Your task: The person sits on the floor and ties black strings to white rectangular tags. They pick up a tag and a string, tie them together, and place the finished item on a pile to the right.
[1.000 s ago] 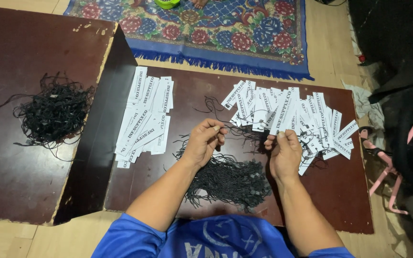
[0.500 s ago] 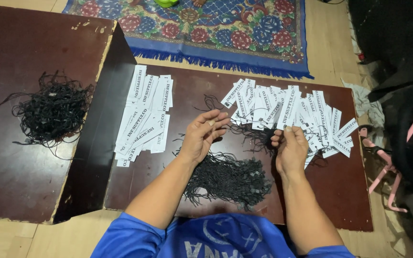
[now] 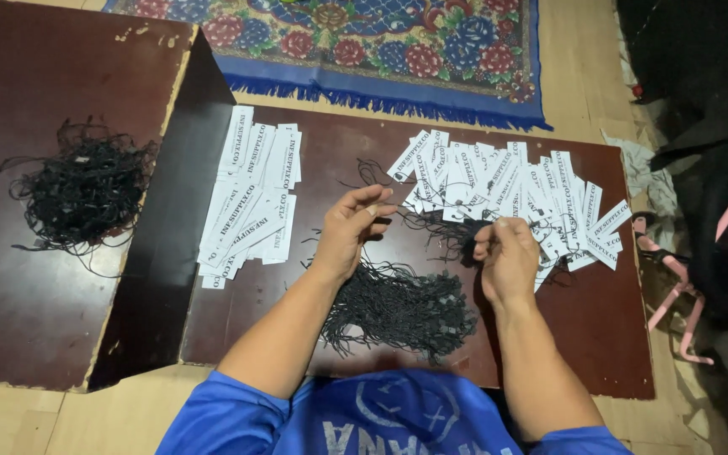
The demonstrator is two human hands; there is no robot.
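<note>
Midway, I'd judge: the neat stack of white paper tags [image 3: 250, 198] looks unstrung, the strung tag spread [image 3: 516, 198] is large. Left hand [image 3: 351, 227] and right hand [image 3: 505, 257] pinch thin black string [image 3: 431, 221]; loose string pile [image 3: 398, 307] remains on dark brown desk [image 3: 600, 337].

Blue short-sleeved shirt, pale printed design on chest, bare forearms

A pale wooden floor [image 3: 583, 76] carries two dark brown boards, with a blue-fringed floral rug [image 3: 398, 42] beyond them and black fabric heaped at right [image 3: 701, 84].
</note>
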